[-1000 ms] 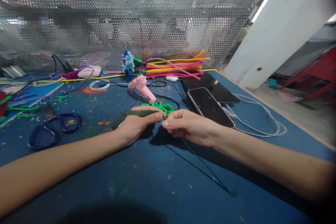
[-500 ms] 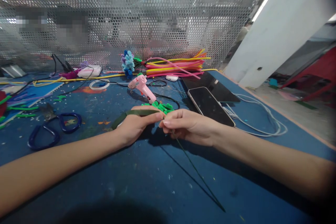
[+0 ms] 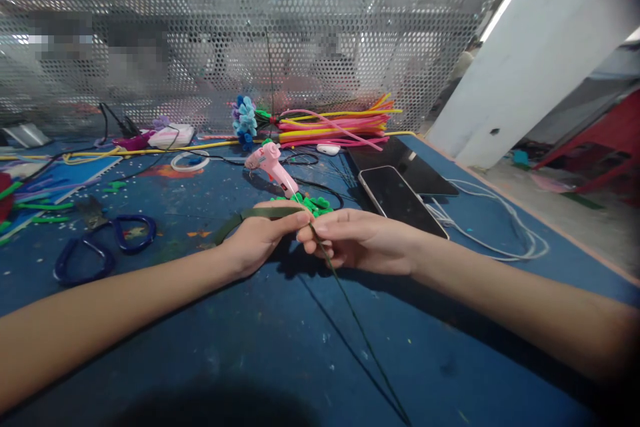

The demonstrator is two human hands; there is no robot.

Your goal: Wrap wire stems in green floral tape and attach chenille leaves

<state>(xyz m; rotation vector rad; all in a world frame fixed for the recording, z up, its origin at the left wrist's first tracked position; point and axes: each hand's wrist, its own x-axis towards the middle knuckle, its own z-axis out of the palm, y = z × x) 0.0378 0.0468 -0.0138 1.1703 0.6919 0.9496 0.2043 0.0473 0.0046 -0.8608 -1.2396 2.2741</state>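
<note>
My left hand (image 3: 261, 239) is closed, with a strip of dark green floral tape (image 3: 273, 213) running over its fingers to the pinched thumb and fingertip. Against those fingertips, my right hand (image 3: 367, 238) pinches a thin green wire stem (image 3: 351, 305). The long end of the stem slants down toward the lower right, just above its shadow on the table. Where tape and stem meet is mostly covered by the fingers. Right behind my hands lie bright green fuzzy pieces (image 3: 318, 203). A pink glue gun (image 3: 271, 163) rests beyond them.
Blue-handled cutters (image 3: 133, 233) lie to the left on the blue table (image 3: 225, 347). A phone (image 3: 400, 200) and a white cable (image 3: 520, 220) are at the right. Pink and yellow pipe cleaners (image 3: 335, 127) and blue fuzzy flowers (image 3: 245, 117) lie before the perforated metal screen (image 3: 200, 73).
The wire stem has turned and shifted, its lower end now reaching the bottom edge of the view. My right fingers have rolled slightly toward the left; the left hand is almost still.
</note>
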